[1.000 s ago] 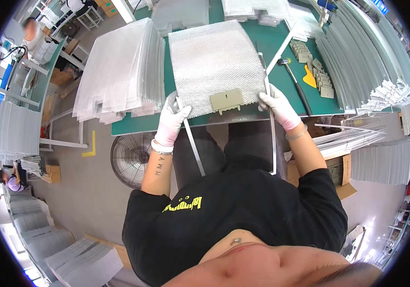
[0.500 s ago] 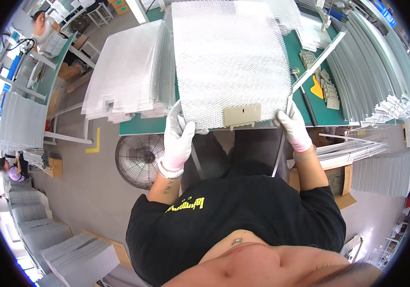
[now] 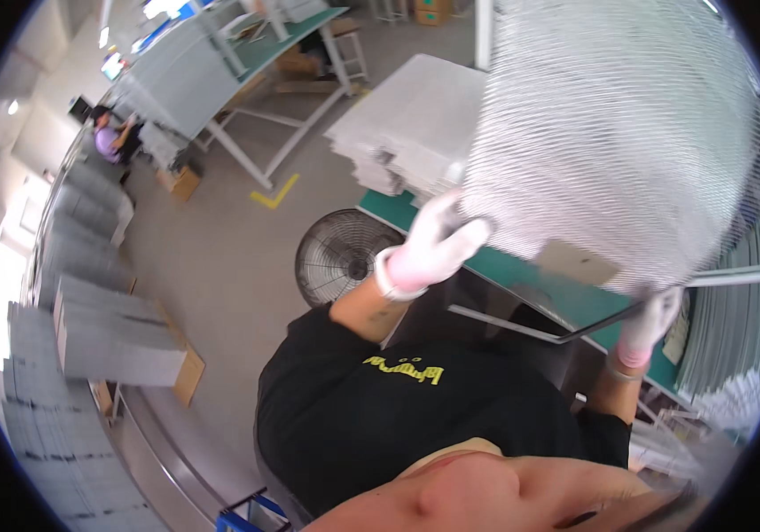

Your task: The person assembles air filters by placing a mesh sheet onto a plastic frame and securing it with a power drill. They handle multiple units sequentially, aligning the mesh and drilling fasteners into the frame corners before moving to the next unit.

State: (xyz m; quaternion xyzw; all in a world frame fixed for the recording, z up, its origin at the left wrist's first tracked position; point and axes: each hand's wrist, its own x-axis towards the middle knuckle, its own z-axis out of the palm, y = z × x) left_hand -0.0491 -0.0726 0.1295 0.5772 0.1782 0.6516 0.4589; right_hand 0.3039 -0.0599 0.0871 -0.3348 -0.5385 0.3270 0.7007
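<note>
Now, in the head view, the whole picture has swung leftward over the last half second, and the big silver sheet of expanded metal mesh [image 3: 606,133] looms larger at upper right, seemingly lifted and tilted above the green tabletop [image 3: 506,271]; that suggests the piece is being turned as a whole rather than worked on flat. The white-gloved left hand [image 3: 440,246] pinches its near left corner, thumb uppermost; the white-gloved right hand [image 3: 650,324] is curled at the near right corner, blurred, so exactly how its fingers sit can't be told. Between them the beige rectangular plate [image 3: 580,263] rides on the near edge, and a thin pale metal strip [image 3: 506,323] hangs below, over the lap. As for edges, the mesh's left side overlaps the flat stack of pale mesh sheets [image 3: 424,111] from this angle, whether touching can't be told, and its right side reaches over the bank of long grey-white strips [image 3: 724,332]. Room looks likeliest leftward, where grey floor [image 3: 220,257] spreads past the round black wire-caged fan [image 3: 331,257].
</note>
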